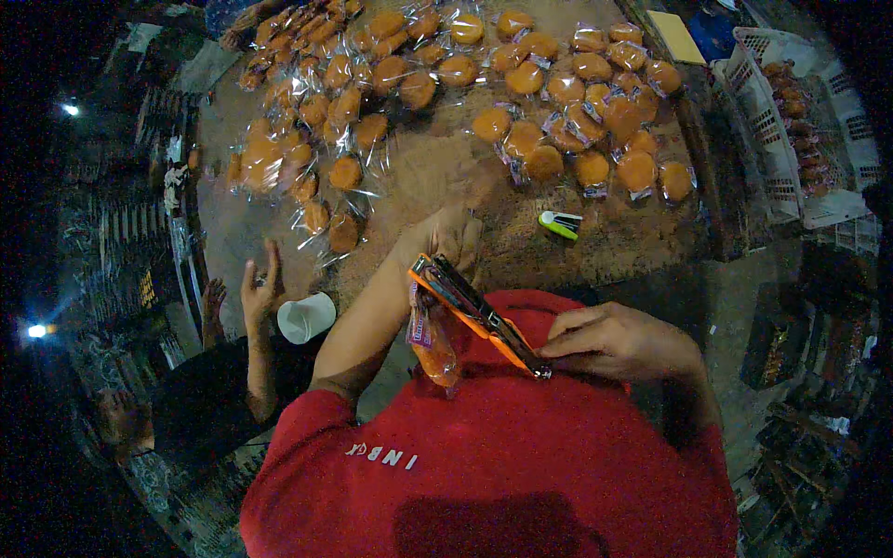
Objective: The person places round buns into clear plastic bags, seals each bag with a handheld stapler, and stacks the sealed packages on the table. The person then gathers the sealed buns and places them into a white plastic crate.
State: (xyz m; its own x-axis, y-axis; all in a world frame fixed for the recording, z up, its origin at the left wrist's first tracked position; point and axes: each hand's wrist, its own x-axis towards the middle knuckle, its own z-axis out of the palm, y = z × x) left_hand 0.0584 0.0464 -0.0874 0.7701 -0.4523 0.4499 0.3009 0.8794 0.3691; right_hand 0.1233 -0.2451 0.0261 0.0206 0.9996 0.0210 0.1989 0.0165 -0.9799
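Across my red shirt lies a long orange-and-black stapler (484, 316), which looks hinged apart along its length. My left hand (451, 234) is curled round its far end, and the fingers are partly hidden behind it. My right hand (619, 339) pinches the near end between thumb and fingers. Below the far end of the stapler hangs a round orange-brown bun in a clear wrapper (434, 355) with a small printed label; what holds it up is hidden. A small lime-green stapler (561, 225) lies on the wooden table (437, 167), beyond my right hand.
Many wrapped buns (581, 112) spread over the table's far side and left. A co-worker's open hand (262, 290) is at the left, near a white cup (307, 318). Another person's hand (244, 28) is at the far left. A white crate (763, 130) stands right.
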